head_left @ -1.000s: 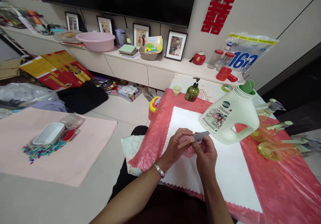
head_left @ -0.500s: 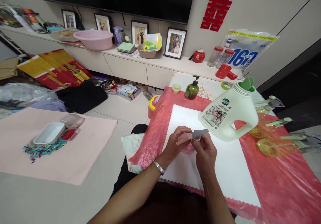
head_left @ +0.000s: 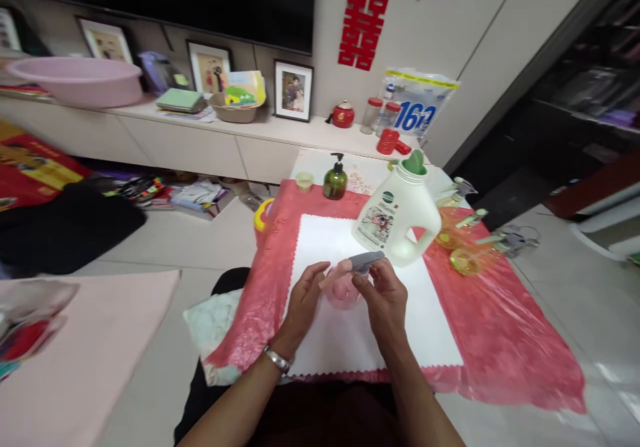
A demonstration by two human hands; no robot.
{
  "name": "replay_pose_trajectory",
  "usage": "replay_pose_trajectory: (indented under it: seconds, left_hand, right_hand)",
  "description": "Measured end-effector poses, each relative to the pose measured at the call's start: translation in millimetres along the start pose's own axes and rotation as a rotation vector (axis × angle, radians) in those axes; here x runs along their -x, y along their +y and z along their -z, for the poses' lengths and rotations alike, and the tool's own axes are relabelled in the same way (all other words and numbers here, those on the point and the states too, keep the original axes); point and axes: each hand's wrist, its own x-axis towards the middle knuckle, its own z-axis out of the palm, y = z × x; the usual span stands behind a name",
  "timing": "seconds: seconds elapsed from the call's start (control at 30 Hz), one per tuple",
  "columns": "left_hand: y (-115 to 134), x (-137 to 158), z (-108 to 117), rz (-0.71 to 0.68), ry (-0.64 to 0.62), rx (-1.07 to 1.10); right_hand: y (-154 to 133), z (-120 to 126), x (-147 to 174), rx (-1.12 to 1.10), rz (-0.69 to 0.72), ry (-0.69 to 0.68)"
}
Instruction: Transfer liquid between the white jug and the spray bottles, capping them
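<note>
A see-through pink bottle (head_left: 343, 292) stands on a white scallop-edged mat, between my two hands. At its top is a grey-and-pink spray head (head_left: 361, 261), its pink end pointing left. My right hand (head_left: 387, 293) is closed, thumb and fingers pinching the grey part near the neck. Beside the bottle on the left, my left hand (head_left: 304, 300) has its fingers apart and curved. Its fingertips are close to the pink end of the spray head; whether they touch is unclear. Behind stands a large pale green jug (head_left: 400, 213) with a green spout.
A green pump bottle (head_left: 335, 179) and a small pale cup (head_left: 304, 181) stand at the table's back. Several spray bottles with yellow liquid (head_left: 465, 260) are at right on the red cover (head_left: 505, 340). A pink sheet (head_left: 110, 340) lies at lower left.
The view has swung to the right. My left hand has loosened from around the pink bottle and its fingers have spread; my right hand still pinches the spray head.
</note>
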Motion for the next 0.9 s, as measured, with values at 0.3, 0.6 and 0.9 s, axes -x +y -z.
replay_pose_trajectory:
  seconds: [0.3, 0.6, 0.9]
  left_hand:
    - [-7.6, -2.9, 3.6, 0.076, -0.047, 0.003]
    - [-11.4, -2.4, 3.1, 0.076, -0.044, -0.083]
    - [-10.9, -2.8, 3.1, 0.073, -0.069, -0.100]
  right_hand:
    - [-14.1, 94.7, -3.9, 0.016, -0.003, 0.303]
    - [0.0, 207.6, -5.6, 0.166, -0.003, 0.622]
    - [17.7, 266.5, -15.4, 0.289, -0.022, 0.740]
